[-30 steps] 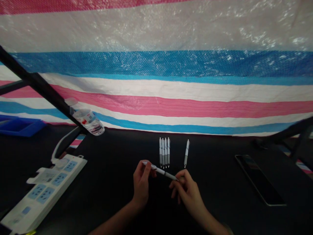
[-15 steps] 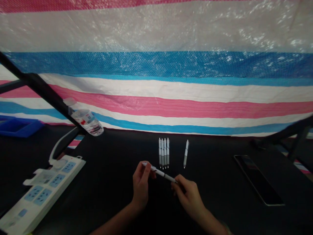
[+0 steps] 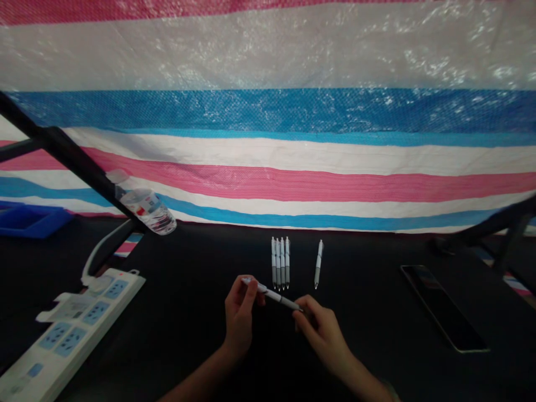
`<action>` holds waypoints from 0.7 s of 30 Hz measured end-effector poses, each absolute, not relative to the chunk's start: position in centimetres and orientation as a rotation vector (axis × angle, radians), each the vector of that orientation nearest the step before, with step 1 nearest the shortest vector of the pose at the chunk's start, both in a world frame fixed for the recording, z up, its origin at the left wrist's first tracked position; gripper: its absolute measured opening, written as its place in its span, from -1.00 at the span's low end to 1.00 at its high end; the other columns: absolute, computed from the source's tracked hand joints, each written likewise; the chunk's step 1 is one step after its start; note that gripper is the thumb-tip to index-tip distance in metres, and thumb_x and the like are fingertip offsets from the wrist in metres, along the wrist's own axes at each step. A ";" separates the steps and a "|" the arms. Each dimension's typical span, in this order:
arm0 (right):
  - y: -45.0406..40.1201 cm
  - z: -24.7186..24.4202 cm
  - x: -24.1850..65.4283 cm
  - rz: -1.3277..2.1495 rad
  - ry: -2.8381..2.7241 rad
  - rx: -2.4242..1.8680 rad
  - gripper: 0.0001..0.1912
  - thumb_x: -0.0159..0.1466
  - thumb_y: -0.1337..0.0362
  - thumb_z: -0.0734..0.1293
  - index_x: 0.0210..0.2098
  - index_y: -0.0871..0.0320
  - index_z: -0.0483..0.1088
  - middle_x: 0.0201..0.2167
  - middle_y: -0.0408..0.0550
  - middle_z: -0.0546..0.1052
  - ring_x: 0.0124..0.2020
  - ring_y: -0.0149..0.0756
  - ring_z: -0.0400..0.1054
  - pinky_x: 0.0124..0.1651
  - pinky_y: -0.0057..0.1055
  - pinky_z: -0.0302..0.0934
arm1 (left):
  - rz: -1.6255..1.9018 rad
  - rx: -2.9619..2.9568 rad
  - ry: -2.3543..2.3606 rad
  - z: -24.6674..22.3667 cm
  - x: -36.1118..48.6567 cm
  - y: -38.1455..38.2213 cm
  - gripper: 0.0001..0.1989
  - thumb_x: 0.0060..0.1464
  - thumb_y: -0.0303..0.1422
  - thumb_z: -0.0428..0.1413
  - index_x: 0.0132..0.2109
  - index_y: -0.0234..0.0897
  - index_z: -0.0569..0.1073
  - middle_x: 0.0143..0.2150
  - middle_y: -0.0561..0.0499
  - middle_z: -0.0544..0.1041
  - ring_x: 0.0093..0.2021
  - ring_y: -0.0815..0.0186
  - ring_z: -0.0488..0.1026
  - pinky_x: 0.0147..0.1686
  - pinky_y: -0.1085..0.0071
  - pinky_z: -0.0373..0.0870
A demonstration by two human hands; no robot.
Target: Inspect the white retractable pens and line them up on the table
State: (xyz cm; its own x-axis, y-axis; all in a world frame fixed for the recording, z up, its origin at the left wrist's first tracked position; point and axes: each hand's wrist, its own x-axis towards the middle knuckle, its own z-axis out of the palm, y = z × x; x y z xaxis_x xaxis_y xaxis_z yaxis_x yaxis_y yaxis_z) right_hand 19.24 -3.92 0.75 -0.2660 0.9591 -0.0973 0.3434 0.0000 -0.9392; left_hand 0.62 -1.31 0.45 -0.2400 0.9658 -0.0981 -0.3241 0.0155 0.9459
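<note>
A white and grey click pen (image 3: pixel 276 296) slants between my two hands above the black table. My left hand (image 3: pixel 240 312) is closed on its white upper end, thumb and fingers pinching it. At the grey tip end, my right hand (image 3: pixel 320 329) pinches the pen; its fingers cover the very point. Just beyond, several matching pens (image 3: pixel 280 263) lie side by side in a row, tips toward me. One more pen (image 3: pixel 319 264) lies apart, to the right of that row.
On the left lie a white power strip (image 3: pixel 79 329) with a plugged cable and a blue tray (image 3: pixel 37 223). A plastic bottle (image 3: pixel 153 212) leans by a black frame bar (image 3: pixel 71 159). A phone (image 3: pixel 444 307) lies at right. A striped sheet (image 3: pixel 293 184) hangs behind.
Both hands and the held pen have shifted very slightly left, with the same grip. The pens on the table lie as before.
</note>
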 end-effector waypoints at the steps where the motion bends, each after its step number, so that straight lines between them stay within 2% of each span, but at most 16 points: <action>1: -3.9 0.9 19.3 1.179 -1.725 -1.356 -0.56 0.36 -0.09 0.18 -0.32 0.15 0.39 -0.55 -0.16 0.40 -0.56 -0.41 0.23 -0.47 -0.48 0.05 | 1.482 0.789 1.163 0.4 0.6 -1.3 -0.76 0.16 -0.18 0.19 -0.32 -0.28 0.43 -0.49 0.13 0.37 -0.50 0.43 0.30 -0.48 0.51 0.28; 3: -3.7 1.0 19.4 1.115 -1.752 -1.355 -0.52 0.36 -0.10 0.17 -0.40 0.16 0.40 -0.56 -0.14 0.39 -0.52 -0.39 0.26 -0.42 -0.46 0.07 | 1.457 0.802 1.145 0.4 0.6 -1.4 -0.76 0.18 -0.19 0.17 -0.31 -0.28 0.43 -0.48 0.12 0.37 -0.50 0.43 0.29 -0.47 0.50 0.26; 4: -3.6 0.8 19.4 1.189 -1.702 -1.354 -0.48 0.37 -0.12 0.14 -0.43 0.16 0.40 -0.59 -0.14 0.39 -0.55 -0.40 0.24 -0.45 -0.46 0.06 | 1.441 0.815 1.134 0.3 0.6 -1.4 -0.76 0.18 -0.19 0.17 -0.30 -0.28 0.43 -0.48 0.12 0.38 -0.50 0.43 0.29 -0.47 0.50 0.26; 7: -3.2 0.0 19.5 1.733 -1.342 -1.306 -0.33 0.32 -0.26 0.04 -0.57 0.15 0.32 -0.77 -0.19 0.29 -0.77 -0.49 0.04 -0.67 -0.51 -0.16 | 1.405 0.868 1.110 0.2 0.5 -1.5 -0.76 0.19 -0.18 0.16 -0.28 -0.29 0.45 -0.48 0.11 0.38 -0.49 0.42 0.29 -0.46 0.50 0.24; 9: -2.9 -0.5 19.6 2.078 -1.075 -1.203 -0.33 0.26 -0.33 0.06 -0.63 0.11 0.22 -0.87 -0.27 0.17 -0.85 -0.54 -0.13 -0.74 -0.52 -0.27 | 1.390 0.909 1.096 0.2 0.4 -1.4 -0.76 0.19 -0.18 0.16 -0.27 -0.29 0.45 -0.52 0.12 0.35 -0.51 0.44 0.26 -0.48 0.51 0.19; 11: -2.8 -0.8 19.7 2.239 -0.912 -1.130 -0.36 0.23 -0.34 0.11 -0.61 0.08 0.16 -0.89 -0.34 0.11 -0.87 -0.56 -0.21 -0.76 -0.54 -0.27 | 1.376 0.935 1.080 0.2 0.3 -1.4 -0.77 0.19 -0.19 0.17 -0.26 -0.29 0.46 -0.55 0.14 0.31 -0.54 0.44 0.22 -0.50 0.51 0.15; 14: -2.9 -0.2 19.8 2.020 -1.087 -1.197 -0.38 0.26 -0.32 0.09 -0.48 0.12 0.25 -0.77 -0.24 0.30 -0.81 -0.52 -0.01 -0.72 -0.54 -0.21 | 1.400 0.930 1.088 0.3 0.2 -1.4 -0.78 0.19 -0.20 0.17 -0.27 -0.28 0.44 -0.54 0.15 0.29 -0.53 0.45 0.20 -0.50 0.51 0.13; 15: -3.1 0.1 19.8 1.845 -1.253 -1.232 -0.41 0.30 -0.27 0.09 -0.39 0.14 0.30 -0.68 -0.19 0.38 -0.76 -0.50 0.08 -0.69 -0.54 -0.16 | 1.416 0.923 1.098 0.3 0.2 -1.4 -0.78 0.19 -0.20 0.17 -0.28 -0.28 0.44 -0.54 0.15 0.29 -0.53 0.45 0.20 -0.50 0.51 0.13; 17: -3.4 0.8 19.8 1.382 -1.636 -1.322 -0.51 0.32 -0.18 0.18 -0.38 0.14 0.33 -0.54 -0.13 0.44 -0.58 -0.42 0.24 -0.53 -0.50 0.03 | 1.429 0.909 1.112 0.3 0.2 -1.4 -0.78 0.20 -0.21 0.16 -0.29 -0.28 0.43 -0.53 0.15 0.29 -0.52 0.45 0.20 -0.49 0.51 0.13; 19: -3.6 1.2 19.8 1.096 -1.832 -1.358 -0.52 0.35 -0.14 0.16 -0.40 0.13 0.35 -0.50 -0.10 0.43 -0.49 -0.36 0.28 -0.42 -0.44 0.09 | 1.424 0.897 1.106 0.3 0.2 -1.4 -0.78 0.20 -0.20 0.16 -0.29 -0.28 0.43 -0.53 0.15 0.30 -0.52 0.45 0.20 -0.50 0.51 0.13; 21: -3.7 1.3 19.8 1.120 -1.829 -1.379 -0.48 0.38 -0.13 0.09 -0.45 0.13 0.32 -0.55 -0.13 0.39 -0.52 -0.38 0.25 -0.43 -0.44 0.08 | 1.410 0.890 1.091 0.2 0.2 -1.4 -0.77 0.20 -0.19 0.16 -0.29 -0.28 0.44 -0.54 0.14 0.30 -0.52 0.44 0.19 -0.50 0.51 0.13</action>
